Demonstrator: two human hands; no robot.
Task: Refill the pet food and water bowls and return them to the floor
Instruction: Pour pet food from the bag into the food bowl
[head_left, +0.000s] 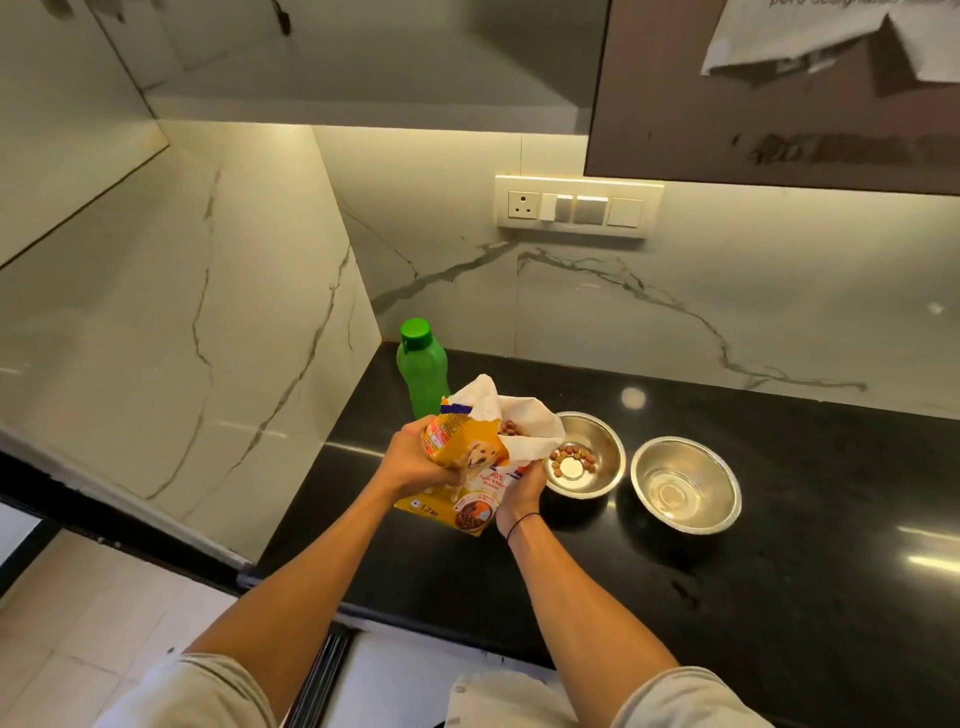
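Left hand (410, 460) and right hand (522, 493) gripped the tilted dog food bag (467, 467), mouth over the kibble bowl's (597, 441) rim; bare bench (779, 597) lay right.

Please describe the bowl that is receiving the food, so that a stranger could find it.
On the black countertop, two steel bowls stand side by side. It is the left bowl, under the tilted pet food bag's open mouth. Only it holds brown kibble.

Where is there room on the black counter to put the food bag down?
Bare counter stretches right of the water bowl, and in front of both bowls. It's crowded around the green bottle, food bag and food bowl.
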